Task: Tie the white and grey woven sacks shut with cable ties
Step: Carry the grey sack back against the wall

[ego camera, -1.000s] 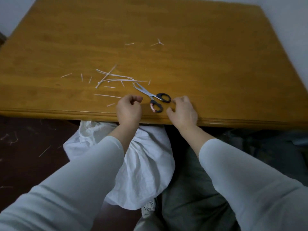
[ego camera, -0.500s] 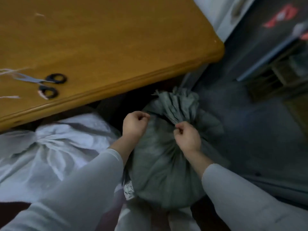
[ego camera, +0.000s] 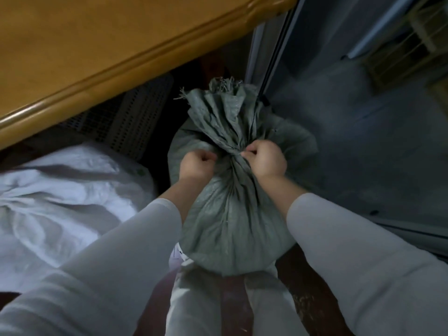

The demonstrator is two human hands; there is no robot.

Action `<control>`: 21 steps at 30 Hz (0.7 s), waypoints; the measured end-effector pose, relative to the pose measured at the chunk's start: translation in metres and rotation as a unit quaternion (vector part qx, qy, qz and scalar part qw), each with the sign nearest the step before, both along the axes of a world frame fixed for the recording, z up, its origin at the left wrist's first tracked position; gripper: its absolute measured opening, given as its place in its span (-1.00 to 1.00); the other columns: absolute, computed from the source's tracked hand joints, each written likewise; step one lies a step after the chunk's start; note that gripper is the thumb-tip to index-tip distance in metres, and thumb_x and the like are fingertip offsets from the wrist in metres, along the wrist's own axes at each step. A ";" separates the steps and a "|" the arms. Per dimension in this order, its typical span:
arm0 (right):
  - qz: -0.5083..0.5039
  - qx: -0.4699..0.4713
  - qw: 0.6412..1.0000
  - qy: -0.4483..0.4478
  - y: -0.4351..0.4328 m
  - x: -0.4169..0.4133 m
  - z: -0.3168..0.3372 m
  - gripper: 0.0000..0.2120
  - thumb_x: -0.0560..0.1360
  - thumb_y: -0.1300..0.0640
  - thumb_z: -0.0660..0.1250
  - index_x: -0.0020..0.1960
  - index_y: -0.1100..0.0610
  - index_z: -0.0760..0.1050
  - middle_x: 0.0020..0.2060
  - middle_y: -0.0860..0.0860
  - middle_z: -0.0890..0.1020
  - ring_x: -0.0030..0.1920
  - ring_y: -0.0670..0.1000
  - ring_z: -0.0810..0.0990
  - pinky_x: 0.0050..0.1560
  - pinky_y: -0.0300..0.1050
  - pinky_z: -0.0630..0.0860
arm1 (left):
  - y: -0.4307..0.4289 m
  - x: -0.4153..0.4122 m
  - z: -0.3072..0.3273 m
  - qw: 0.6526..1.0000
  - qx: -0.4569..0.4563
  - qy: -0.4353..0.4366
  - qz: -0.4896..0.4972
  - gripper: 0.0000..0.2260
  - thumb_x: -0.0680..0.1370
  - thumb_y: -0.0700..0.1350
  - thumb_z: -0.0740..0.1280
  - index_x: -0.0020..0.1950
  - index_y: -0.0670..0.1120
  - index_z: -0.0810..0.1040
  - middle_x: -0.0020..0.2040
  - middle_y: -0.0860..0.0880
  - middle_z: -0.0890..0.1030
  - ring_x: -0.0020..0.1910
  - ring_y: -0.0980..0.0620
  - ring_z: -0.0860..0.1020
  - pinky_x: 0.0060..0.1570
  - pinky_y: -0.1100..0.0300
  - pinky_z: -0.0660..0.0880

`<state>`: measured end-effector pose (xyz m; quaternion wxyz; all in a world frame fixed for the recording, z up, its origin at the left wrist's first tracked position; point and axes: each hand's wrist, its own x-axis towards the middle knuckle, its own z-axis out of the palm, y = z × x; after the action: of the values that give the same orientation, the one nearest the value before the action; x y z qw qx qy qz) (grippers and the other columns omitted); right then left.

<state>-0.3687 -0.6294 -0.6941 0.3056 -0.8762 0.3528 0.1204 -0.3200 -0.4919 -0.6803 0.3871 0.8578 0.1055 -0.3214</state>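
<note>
The grey woven sack point(ego camera: 232, 214) stands on the floor in front of me, its mouth gathered into a pleated neck that fans out above. My right hand point(ego camera: 265, 158) pinches a thin pale cable tie point(ego camera: 242, 153) end at the right of the neck. My left hand point(ego camera: 197, 164) is curled tight against the left side of the neck; the tie's other end is hidden in its fingers. The white woven sack point(ego camera: 60, 190) lies crumpled at the left, partly under the table.
The wooden table point(ego camera: 101, 52) overhangs the upper left, its rounded edge close above the sacks. A dark perforated crate point(ego camera: 126, 117) sits beneath it. A glass door with a metal frame point(ego camera: 274, 64) runs along the right. My legs are below the sack.
My hands left the table edge by the scissors and dropped to the grey sack's neck. My view swung right and down; both fists have closed in on the neck.
</note>
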 end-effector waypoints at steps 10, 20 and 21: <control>-0.072 0.069 0.994 0.046 -0.026 0.002 -0.023 -0.77 0.53 0.15 0.23 0.12 0.24 0.50 0.18 0.21 0.55 0.20 0.19 0.51 0.13 -0.07 0.44 | 0.003 -0.005 -0.017 0.994 0.104 -0.039 -0.018 -0.53 0.45 -0.14 0.34 0.36 -0.12 0.39 0.31 -0.20 0.41 0.33 -0.16 0.36 0.31 0.12 0.30; -0.047 0.092 0.994 0.038 -0.037 -0.004 -0.061 -0.78 0.53 0.22 0.17 0.14 0.24 0.45 0.21 0.24 0.48 0.21 0.21 0.48 0.19 -0.13 0.38 | 0.016 -0.047 -0.065 0.985 0.107 0.073 0.116 -0.02 0.28 0.27 0.46 0.52 0.10 -0.03 0.53 -0.13 0.02 0.50 -0.20 0.06 0.47 -0.08 0.11; -0.042 0.087 0.995 0.034 -0.038 0.000 -0.064 -0.78 0.53 0.22 0.18 0.13 0.24 0.47 0.23 0.25 0.43 0.21 0.23 0.46 0.23 -0.14 0.36 | 0.018 -0.051 -0.070 0.985 0.089 0.080 0.128 -0.01 0.26 0.30 0.45 0.52 0.15 -0.05 0.53 -0.11 -0.01 0.51 -0.18 0.04 0.47 -0.09 0.11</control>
<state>-0.3692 -0.6671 -0.7581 0.3732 -0.8261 0.3875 0.1678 -0.3709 -0.4736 -0.7502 0.3376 0.8399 0.2730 -0.3258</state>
